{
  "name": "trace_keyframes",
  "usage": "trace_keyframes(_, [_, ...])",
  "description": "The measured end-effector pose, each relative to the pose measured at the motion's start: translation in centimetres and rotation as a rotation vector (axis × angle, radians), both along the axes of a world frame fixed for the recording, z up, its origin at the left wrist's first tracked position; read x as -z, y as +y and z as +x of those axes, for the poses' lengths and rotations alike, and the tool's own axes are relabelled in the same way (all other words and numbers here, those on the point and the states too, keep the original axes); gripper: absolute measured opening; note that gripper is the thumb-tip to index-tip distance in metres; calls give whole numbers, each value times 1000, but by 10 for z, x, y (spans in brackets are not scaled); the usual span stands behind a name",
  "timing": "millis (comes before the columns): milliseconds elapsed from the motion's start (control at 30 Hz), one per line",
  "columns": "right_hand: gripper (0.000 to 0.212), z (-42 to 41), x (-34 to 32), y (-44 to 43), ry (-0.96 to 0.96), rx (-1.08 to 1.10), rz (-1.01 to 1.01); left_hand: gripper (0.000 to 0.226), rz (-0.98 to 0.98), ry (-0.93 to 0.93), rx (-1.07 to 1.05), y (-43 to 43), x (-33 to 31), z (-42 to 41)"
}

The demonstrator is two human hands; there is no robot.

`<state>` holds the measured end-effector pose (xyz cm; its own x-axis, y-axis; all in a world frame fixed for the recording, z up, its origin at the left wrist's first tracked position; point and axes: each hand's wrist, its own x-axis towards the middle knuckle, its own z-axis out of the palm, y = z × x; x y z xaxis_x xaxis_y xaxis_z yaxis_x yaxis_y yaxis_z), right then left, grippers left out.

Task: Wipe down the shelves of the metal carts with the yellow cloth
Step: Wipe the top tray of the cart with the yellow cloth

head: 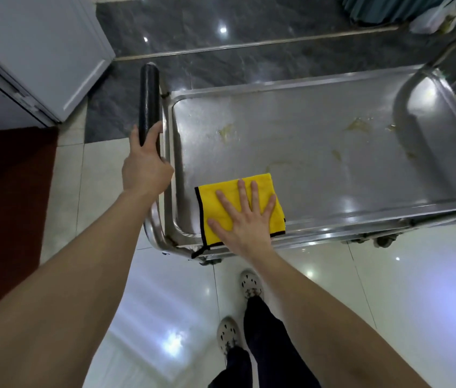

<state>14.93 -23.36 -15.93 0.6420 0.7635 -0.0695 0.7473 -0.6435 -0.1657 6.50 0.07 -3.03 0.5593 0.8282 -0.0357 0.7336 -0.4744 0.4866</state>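
**Cloth pinned at near-left corner of top shelf, smears ahead and to the right**

Head view: right grip (245,219) lies flat, fingers straight and spread, pressing the yellow cloth (209,203) onto the cart's top shelf (305,152). The cloth sits in the near-left corner, with its near edge reaching the front rim. Left grip (145,166) is curled round the black handle (148,96) at the shelf's left end, probably steadying the cart. The shelf's long axis runs left to right. One yellowish smear (225,133) lies ahead of the cloth, and more smears (358,124) sit toward the far right end. So the dirt lies ahead and right of the cloth, and the right grip is the nearer one. The likely next move is a sweep away and rightward along the long axis. Lower shelves are hidden.
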Motion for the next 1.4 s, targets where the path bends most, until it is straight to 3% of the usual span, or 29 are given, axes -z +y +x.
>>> trace_keyframes(200, [81, 70, -14, -60, 72, 66, -124, 88, -18, -4, -5, -2, -2, -1])
trace_keyframes(333, [81, 116, -19, -54, 84, 76, -135, 88, -12, -20, 1, 0, 2, -2])
trace_keyframes(600, [84, 243, -21, 74, 137, 84, -134, 89, 35, -35, -17, 4, 9, -3])
trace_keyframes(833, [91, 283, -14, 203, 114, 2, -111, 88, 34, -40, -54, 1, 6, -2])
trace_keyframes(1100, [83, 219, -5, 207, 72, -99, -91, 87, 27, -47, -57, 0, 1, 2])
trace_keyframes(1400, [74, -6, 10, 31, -3, -195, 128, 85, -59, -76, -32, -5, -10, 4])
